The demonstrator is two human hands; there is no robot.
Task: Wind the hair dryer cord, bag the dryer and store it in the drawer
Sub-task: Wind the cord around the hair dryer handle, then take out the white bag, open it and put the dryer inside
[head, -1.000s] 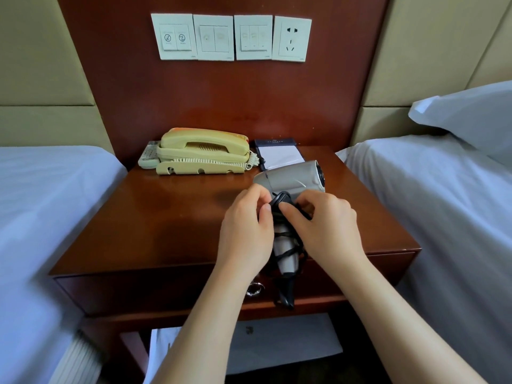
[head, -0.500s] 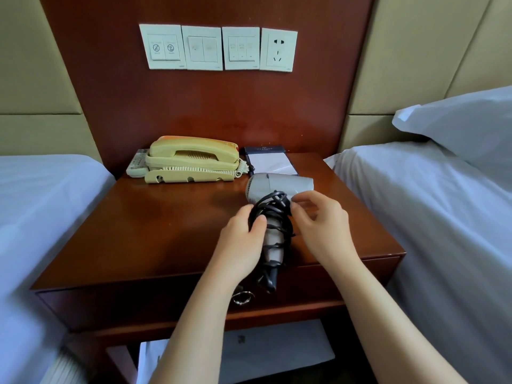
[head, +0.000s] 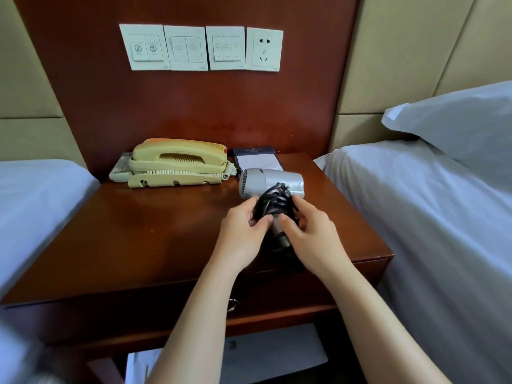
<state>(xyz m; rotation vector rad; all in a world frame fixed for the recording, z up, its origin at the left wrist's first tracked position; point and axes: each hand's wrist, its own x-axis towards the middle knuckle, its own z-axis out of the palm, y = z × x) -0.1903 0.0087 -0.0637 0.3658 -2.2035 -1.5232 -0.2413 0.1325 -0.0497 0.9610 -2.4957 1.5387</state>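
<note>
fingers (head: pixel 260 220) of both hands curled on cord (head: pixel 273 202), wound round dryer (head: pixel 273 181)

Hiding most of the hair dryer (head: pixel 273 180) handle behind the left hand (head: pixel 240 236) and right hand (head: pixel 313 237), with the black cord (head: pixel 274 202) covering the rest. Blocking the drawer (head: pixel 368 268) pull behind the left forearm. Running off the frame's right edge: the pillow (head: pixel 454 120). Blurring the bottom-left corner beyond recognition. Showing switch plate (head: pixel 144 47) symbols too small to read.
</note>
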